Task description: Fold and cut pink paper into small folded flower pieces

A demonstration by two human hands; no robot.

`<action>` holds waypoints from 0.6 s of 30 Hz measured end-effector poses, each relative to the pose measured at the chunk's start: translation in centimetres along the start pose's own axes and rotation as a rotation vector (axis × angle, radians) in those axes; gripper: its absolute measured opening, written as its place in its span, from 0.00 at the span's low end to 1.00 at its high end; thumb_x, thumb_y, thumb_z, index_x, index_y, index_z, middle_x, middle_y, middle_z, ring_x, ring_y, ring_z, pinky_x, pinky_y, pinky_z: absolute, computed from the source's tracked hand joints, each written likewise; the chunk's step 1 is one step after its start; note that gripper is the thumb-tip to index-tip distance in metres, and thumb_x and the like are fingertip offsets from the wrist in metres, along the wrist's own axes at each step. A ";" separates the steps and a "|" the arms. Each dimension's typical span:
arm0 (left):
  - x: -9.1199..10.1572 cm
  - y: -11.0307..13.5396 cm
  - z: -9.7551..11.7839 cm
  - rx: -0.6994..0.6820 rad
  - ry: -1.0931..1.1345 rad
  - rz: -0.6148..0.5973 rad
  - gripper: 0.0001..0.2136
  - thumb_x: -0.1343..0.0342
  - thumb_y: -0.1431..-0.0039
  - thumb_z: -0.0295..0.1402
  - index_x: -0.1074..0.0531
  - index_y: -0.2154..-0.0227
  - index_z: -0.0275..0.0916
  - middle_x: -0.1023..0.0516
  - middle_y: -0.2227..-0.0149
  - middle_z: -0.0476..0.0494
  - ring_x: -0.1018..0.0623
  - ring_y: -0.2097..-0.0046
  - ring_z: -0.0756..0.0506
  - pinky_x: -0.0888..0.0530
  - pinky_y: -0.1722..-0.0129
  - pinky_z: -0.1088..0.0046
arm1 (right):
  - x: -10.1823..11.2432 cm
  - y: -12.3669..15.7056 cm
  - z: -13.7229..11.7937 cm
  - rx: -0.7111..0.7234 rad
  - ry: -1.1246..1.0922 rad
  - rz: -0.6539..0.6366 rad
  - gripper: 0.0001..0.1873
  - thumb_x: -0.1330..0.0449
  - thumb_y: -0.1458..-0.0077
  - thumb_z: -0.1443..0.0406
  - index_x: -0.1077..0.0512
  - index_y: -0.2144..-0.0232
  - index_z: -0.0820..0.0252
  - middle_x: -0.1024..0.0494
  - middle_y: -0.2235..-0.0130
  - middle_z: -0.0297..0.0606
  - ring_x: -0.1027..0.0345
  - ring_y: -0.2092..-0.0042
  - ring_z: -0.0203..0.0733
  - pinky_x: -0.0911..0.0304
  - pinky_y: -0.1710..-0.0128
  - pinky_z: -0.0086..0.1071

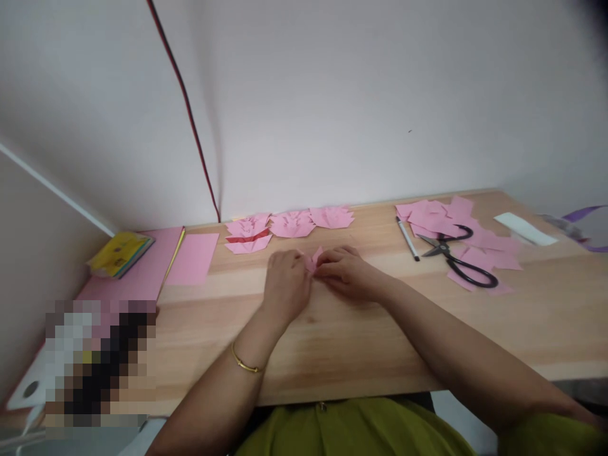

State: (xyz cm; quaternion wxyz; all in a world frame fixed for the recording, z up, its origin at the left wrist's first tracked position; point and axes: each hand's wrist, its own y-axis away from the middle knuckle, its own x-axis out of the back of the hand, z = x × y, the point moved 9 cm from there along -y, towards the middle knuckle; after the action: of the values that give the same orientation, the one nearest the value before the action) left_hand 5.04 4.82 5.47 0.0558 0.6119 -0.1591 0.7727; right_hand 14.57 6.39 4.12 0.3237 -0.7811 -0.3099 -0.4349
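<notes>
Between my hands, low over the middle of the wooden table, is a small piece of folded pink paper (311,261). My left hand (287,278) is closed on its left side, with the fingertips mostly hidden behind the knuckles. From the right, my right hand (349,271) pinches the same paper with thumb and fingers. Most of the paper is covered by my fingers. Just beyond, near the wall, several folded pink paper shapes (292,223) with pointed edges lie in rows, with a red strip (247,237) among those at the left.
At right, black-handled scissors (446,250) lie over loose pink paper pieces (479,237), beside a pen (407,239) and a white strip (525,228). Pink sheets (194,258), a yellow pencil-like stick (174,253) and a yellow packet (121,253) are at left. A wall bounds the table's back.
</notes>
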 end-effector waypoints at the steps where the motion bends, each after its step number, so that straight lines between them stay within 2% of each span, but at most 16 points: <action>1: -0.2 0.1 0.6 -0.062 0.065 0.003 0.17 0.54 0.38 0.36 0.33 0.49 0.36 0.30 0.48 0.35 0.32 0.46 0.40 0.39 0.44 0.59 | 0.0 0.0 0.0 0.002 0.003 0.003 0.12 0.46 0.42 0.66 0.24 0.59 0.53 0.25 0.55 0.41 0.34 0.52 0.43 0.49 0.48 0.43; 2: -0.8 0.2 1.4 -0.147 0.131 -0.047 0.23 0.54 0.37 0.39 0.41 0.42 0.35 0.32 0.44 0.35 0.34 0.43 0.41 0.40 0.43 0.59 | 0.0 0.1 -0.1 0.010 0.007 0.001 0.12 0.46 0.42 0.65 0.25 0.58 0.53 0.25 0.54 0.42 0.34 0.51 0.45 0.49 0.48 0.43; 4: -2.2 0.8 2.3 -0.222 0.208 -0.147 0.37 0.50 0.43 0.49 0.53 0.37 0.34 0.39 0.39 0.32 0.39 0.38 0.39 0.42 0.41 0.57 | -0.1 0.2 -0.2 0.028 0.015 0.001 0.13 0.46 0.43 0.66 0.25 0.57 0.53 0.25 0.52 0.43 0.34 0.51 0.45 0.47 0.48 0.44; 5: -2.8 1.0 2.2 -0.213 0.205 -0.181 0.43 0.49 0.46 0.54 0.58 0.35 0.34 0.45 0.36 0.30 0.43 0.36 0.37 0.45 0.40 0.54 | -0.2 0.2 -0.2 0.034 0.019 -0.001 0.13 0.46 0.43 0.66 0.25 0.57 0.53 0.26 0.52 0.43 0.34 0.51 0.45 0.47 0.48 0.44; 7: -3.7 1.4 2.0 -0.186 0.180 -0.243 0.50 0.50 0.50 0.60 0.64 0.35 0.34 0.52 0.33 0.30 0.50 0.33 0.35 0.51 0.38 0.50 | -0.3 0.2 -0.1 0.043 0.029 0.002 0.14 0.46 0.43 0.66 0.25 0.57 0.52 0.25 0.51 0.43 0.34 0.50 0.45 0.47 0.48 0.44; 12: -4.5 1.6 1.2 -0.132 0.125 -0.294 0.51 0.56 0.51 0.64 0.66 0.34 0.34 0.54 0.33 0.32 0.56 0.32 0.35 0.59 0.37 0.47 | -0.4 0.4 0.0 0.050 0.047 0.016 0.13 0.46 0.42 0.65 0.24 0.58 0.52 0.25 0.52 0.42 0.33 0.51 0.46 0.45 0.49 0.44; 18: -5.1 1.4 0.2 -0.094 0.058 -0.293 0.48 0.59 0.50 0.65 0.61 0.34 0.37 0.57 0.32 0.37 0.57 0.32 0.35 0.60 0.37 0.45 | -0.6 0.6 0.2 0.047 0.067 0.028 0.12 0.46 0.42 0.63 0.24 0.58 0.52 0.25 0.52 0.42 0.32 0.51 0.48 0.43 0.50 0.46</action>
State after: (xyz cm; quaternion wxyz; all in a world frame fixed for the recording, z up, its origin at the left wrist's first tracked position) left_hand 6.12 4.00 0.40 0.2008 0.6028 -0.1023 0.7654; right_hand 14.91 6.04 3.36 0.3580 -0.7626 -0.2981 -0.4488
